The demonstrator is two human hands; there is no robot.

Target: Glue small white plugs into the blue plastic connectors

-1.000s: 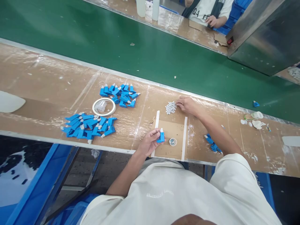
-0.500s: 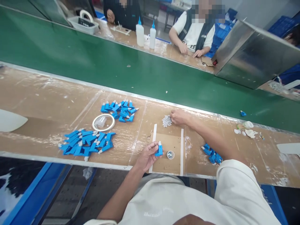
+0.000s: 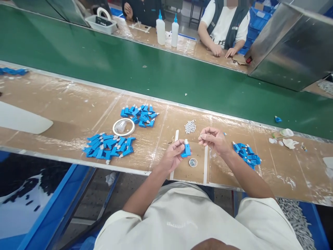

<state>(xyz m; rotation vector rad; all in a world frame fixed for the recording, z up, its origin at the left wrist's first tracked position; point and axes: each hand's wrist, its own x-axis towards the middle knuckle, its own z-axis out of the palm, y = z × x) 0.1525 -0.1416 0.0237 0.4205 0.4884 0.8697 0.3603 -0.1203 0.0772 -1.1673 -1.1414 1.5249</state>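
Note:
My left hand (image 3: 176, 155) grips a small blue plastic part (image 3: 186, 150) with a white tip pointing up. To its right, my right hand (image 3: 213, 139) has thumb and fingers pinched together; whatever is between them is too small to make out. A heap of small grey-white pieces (image 3: 190, 127) lies just beyond my hands. Below the held part stands a small round cup (image 3: 193, 162) with shiny bits inside. More blue parts lie in piles at the left (image 3: 109, 146), the upper left (image 3: 140, 114) and the right (image 3: 247, 155).
A roll of tape (image 3: 124, 127) lies between the left piles. White tape strips (image 3: 205, 165) mark the bench before me. Beyond runs a green belt (image 3: 156, 74) carrying one blue part (image 3: 278, 119). Two people work across it, near two bottles (image 3: 160, 32). A tipped bottle (image 3: 283, 133) lies right.
My right hand has come back from the grey-white heap toward my left hand, its fingers pinched. The left hand still holds the blue part. The whole view has shifted slightly.

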